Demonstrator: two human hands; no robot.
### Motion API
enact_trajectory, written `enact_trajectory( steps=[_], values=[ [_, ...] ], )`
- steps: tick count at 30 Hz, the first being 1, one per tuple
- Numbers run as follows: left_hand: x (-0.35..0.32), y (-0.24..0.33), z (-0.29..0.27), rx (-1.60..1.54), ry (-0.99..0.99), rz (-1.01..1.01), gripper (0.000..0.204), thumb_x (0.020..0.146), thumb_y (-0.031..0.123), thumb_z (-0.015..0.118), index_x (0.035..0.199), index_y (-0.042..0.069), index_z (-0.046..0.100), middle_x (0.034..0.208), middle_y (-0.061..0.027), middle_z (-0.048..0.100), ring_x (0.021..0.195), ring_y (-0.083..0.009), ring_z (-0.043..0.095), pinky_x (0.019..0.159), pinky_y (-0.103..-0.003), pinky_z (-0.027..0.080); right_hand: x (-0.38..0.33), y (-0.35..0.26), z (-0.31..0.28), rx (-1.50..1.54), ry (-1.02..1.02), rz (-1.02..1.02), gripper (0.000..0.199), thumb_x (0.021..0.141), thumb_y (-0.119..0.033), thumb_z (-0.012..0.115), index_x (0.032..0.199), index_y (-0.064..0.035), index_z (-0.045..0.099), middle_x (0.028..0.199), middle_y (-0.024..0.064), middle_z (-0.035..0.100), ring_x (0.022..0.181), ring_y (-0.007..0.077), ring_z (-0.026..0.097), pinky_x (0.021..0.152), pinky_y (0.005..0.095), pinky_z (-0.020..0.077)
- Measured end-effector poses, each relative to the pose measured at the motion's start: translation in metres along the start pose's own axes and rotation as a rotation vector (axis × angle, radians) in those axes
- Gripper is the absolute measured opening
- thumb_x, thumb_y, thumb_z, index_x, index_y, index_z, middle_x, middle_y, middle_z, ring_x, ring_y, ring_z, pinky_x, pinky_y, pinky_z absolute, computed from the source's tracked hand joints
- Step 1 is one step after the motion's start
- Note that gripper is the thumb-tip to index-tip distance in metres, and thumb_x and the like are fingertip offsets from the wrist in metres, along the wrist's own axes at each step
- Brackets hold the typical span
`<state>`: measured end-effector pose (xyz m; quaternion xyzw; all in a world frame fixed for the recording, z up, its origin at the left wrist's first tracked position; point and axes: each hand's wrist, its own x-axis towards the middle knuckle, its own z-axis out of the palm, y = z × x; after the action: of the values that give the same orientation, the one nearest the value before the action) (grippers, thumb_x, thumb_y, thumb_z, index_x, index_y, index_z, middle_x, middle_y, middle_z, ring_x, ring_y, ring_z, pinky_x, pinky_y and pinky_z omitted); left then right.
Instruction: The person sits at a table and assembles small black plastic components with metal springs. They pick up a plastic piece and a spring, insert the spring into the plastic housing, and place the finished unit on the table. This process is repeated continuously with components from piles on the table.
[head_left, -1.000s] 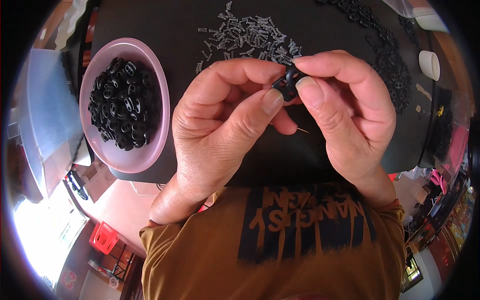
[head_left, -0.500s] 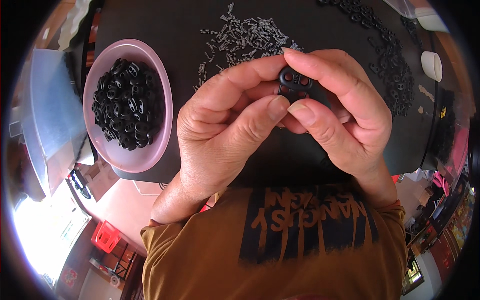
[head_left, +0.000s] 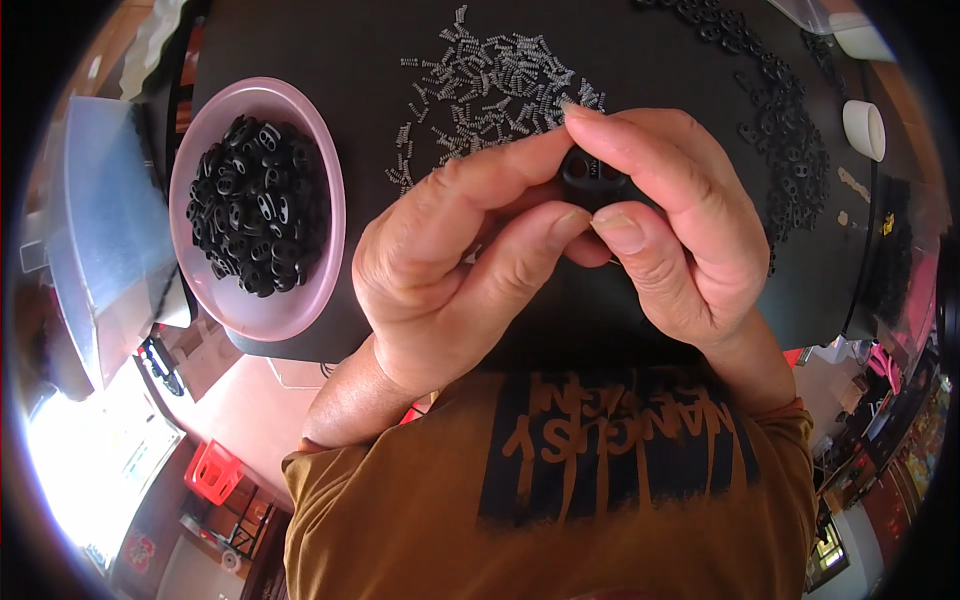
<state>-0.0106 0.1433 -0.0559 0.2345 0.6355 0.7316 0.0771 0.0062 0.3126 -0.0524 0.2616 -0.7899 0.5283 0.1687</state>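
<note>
A small black two-hole cord lock point(head_left: 592, 178) is pinched between the fingertips of both hands above the dark table. My left hand point(head_left: 450, 245) is closed, its thumb on the near side and its fingers curled round the far left. Mirroring it, my right hand point(head_left: 690, 215) grips the right side, forefinger arched over the top and thumb below. Both thumb tips nearly meet and press against the near end. Fingers partly cover the piece, and any spring inside it is hidden.
On the left stands a pink bowl point(head_left: 270, 320) heaped with black cord locks point(head_left: 250, 210). Loose metal springs point(head_left: 510, 75) lie scattered beyond my hands. More black plastic parts point(head_left: 795, 160) spread along the right side, near a white cup point(head_left: 863, 132). A translucent bin point(head_left: 110, 230) sits far left.
The cord lock's two parts have been squeezed together; the lower part that showed below the upper one is now mostly out of sight. Both thumbs have moved slightly up and inward.
</note>
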Motion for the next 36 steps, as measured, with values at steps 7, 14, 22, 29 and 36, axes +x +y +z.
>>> enact_trajectory(
  steps=[7,14,22,29,36],
  values=[
    [-0.006,-0.002,0.000,0.101,-0.036,0.055,0.029,0.086,0.005,0.053,0.113,-0.002,0.048,0.087,-0.0100,0.059,0.067,-0.0102,0.055,0.060,-0.021,0.047,-0.004,-0.004,0.002,-0.002,0.009,0.014,0.030,0.087,-0.015,0.049,0.107,0.0079,0.052,0.099,0.0185,0.058,0.084,0.0248,0.056,0.072,0.0322,0.0451],
    [-0.007,-0.008,0.004,0.087,-0.005,0.191,0.031,0.072,-0.005,0.066,0.101,-0.006,0.054,0.077,-0.0137,0.062,0.056,-0.0138,0.061,0.046,-0.023,0.050,-0.010,-0.002,0.009,0.085,0.055,-0.031,0.029,0.089,-0.016,0.047,0.107,0.0067,0.052,0.097,0.0190,0.058,0.083,0.0246,0.057,0.070,0.0314,0.0462],
    [0.000,0.006,0.005,-0.220,0.056,-0.101,0.023,0.080,-0.006,0.055,0.103,-0.006,0.052,0.086,-0.0094,0.059,0.069,-0.0104,0.060,0.059,-0.020,0.052,0.001,-0.012,0.006,0.006,0.027,0.047,0.029,0.086,-0.010,0.049,0.109,0.0073,0.053,0.098,0.0189,0.057,0.080,0.0209,0.055,0.069,0.0285,0.0447],
    [-0.013,0.017,-0.013,-0.161,0.224,-0.277,0.018,0.082,0.000,0.052,0.100,-0.002,0.053,0.080,-0.0082,0.060,0.061,-0.0098,0.057,0.059,-0.021,0.048,0.003,-0.011,0.010,-0.041,0.061,-0.011,0.031,0.078,-0.003,0.058,0.108,0.0056,0.054,0.099,0.0174,0.058,0.078,0.0204,0.058,0.067,0.0270,0.0467],
    [-0.027,0.012,-0.029,0.045,0.305,-0.129,0.024,0.081,-0.006,0.051,0.105,-0.003,0.051,0.083,-0.0084,0.060,0.063,-0.0066,0.056,0.056,-0.017,0.046,0.002,-0.016,0.013,0.012,0.048,0.059,0.027,0.074,-0.002,0.062,0.101,0.0032,0.059,0.089,0.0138,0.060,0.074,0.0197,0.058,0.063,0.0269,0.0458]
  ],
)
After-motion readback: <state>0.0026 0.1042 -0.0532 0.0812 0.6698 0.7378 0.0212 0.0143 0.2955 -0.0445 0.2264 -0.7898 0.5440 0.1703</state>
